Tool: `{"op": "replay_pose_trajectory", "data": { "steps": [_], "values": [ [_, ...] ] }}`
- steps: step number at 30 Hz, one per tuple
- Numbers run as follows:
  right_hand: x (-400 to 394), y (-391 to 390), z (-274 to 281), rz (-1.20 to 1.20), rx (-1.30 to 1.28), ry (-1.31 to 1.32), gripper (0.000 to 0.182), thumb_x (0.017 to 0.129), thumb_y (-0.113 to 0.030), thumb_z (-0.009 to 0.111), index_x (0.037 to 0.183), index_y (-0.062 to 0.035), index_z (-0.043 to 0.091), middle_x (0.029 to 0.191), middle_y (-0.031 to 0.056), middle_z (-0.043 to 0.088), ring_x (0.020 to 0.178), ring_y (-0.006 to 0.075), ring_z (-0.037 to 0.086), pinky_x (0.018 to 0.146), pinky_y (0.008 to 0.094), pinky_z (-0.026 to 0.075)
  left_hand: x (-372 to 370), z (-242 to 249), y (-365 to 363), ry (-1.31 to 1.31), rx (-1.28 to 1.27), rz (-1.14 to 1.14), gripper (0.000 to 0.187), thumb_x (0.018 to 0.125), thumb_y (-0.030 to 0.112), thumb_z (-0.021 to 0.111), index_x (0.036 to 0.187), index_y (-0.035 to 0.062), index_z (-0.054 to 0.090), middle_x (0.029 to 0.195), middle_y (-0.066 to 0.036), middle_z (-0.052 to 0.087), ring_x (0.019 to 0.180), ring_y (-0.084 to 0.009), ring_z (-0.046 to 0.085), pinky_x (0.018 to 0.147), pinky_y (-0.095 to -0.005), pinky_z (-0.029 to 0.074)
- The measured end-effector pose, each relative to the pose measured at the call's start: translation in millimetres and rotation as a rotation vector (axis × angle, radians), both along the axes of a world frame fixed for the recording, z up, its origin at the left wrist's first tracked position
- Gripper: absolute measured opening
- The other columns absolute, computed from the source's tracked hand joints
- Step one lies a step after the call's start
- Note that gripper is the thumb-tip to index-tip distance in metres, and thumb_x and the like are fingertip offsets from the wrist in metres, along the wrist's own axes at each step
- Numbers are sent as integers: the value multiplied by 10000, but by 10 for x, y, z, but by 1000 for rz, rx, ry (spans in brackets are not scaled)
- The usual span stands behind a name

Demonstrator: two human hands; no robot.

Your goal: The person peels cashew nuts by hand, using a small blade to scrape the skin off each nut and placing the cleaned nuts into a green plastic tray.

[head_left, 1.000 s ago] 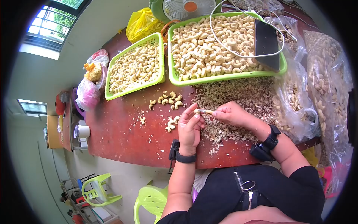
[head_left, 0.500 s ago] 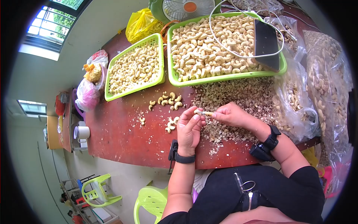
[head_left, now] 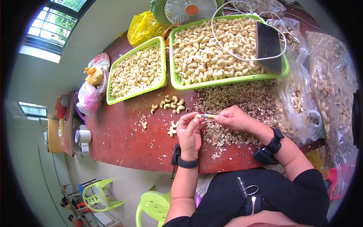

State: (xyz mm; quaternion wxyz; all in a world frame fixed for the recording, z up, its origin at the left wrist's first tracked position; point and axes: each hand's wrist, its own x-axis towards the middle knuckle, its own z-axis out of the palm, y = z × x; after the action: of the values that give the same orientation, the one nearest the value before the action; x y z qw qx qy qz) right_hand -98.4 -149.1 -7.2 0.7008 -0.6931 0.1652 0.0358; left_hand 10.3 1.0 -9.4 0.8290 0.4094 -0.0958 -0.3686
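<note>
My right hand [head_left: 231,116] is closed around the handle of a small knife [head_left: 208,115], its blade pointing left. The fingers of my left hand [head_left: 190,130] pinch a cashew nut [head_left: 198,116], mostly covered by the fingertips, and the blade meets it there. Beneath and beyond my hands spreads a heap of brown skin flakes [head_left: 234,98]. Several pale cashews [head_left: 176,104] lie loose on the red table to the left, and a few more [head_left: 172,128] sit close beside my left hand.
A large green basket [head_left: 227,82] of cashews holds a dark phone [head_left: 269,47] and white cable at its right end. Left of it stands a smaller green basket [head_left: 136,94] of cashews. Plastic bags [head_left: 298,102] of nuts line the right. Behind are a yellow bag [head_left: 145,28] and a fan [head_left: 189,11].
Both hands stay almost in place; the left has shifted slightly left and its fingers have moved a little on the cashew. The knife lies slightly flatter.
</note>
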Motion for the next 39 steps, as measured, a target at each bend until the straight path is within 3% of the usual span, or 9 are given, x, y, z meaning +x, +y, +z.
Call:
{"op": "replay_pose_trajectory", "data": {
  "steps": [5, 17, 39],
  "values": [
    [-15, 8, 26, -22, -6, 7, 377, 824, -349, 525, 590, -53, 537, 457, -39, 424, 417, 40, 360, 383, 211, 286, -32, 70, -45, 36, 39, 79, 142, 765, -48, 526, 904, -18, 519, 916, -123, 567, 868, -236, 573, 782, -309, 495],
    [-12, 37, 108, -27, -42, 28, 361, 815, -330, 541, 584, -53, 529, 462, -43, 416, 420, 36, 368, 378, 205, 289, -32, 107, -27, 96, 27, -66, 232, 742, -79, 539, 960, 2, 525, 926, -125, 573, 965, -275, 541, 813, -346, 487],
    [-10, 19, 62, 2, -19, 3, 347, 816, -314, 538, 597, -45, 527, 465, -36, 420, 418, 40, 363, 380, 213, 289, -103, 115, -76, 122, -24, -39, 189, 734, -75, 533, 900, 14, 530, 907, -107, 569, 873, -221, 571, 746, -344, 522]
  ]
}}
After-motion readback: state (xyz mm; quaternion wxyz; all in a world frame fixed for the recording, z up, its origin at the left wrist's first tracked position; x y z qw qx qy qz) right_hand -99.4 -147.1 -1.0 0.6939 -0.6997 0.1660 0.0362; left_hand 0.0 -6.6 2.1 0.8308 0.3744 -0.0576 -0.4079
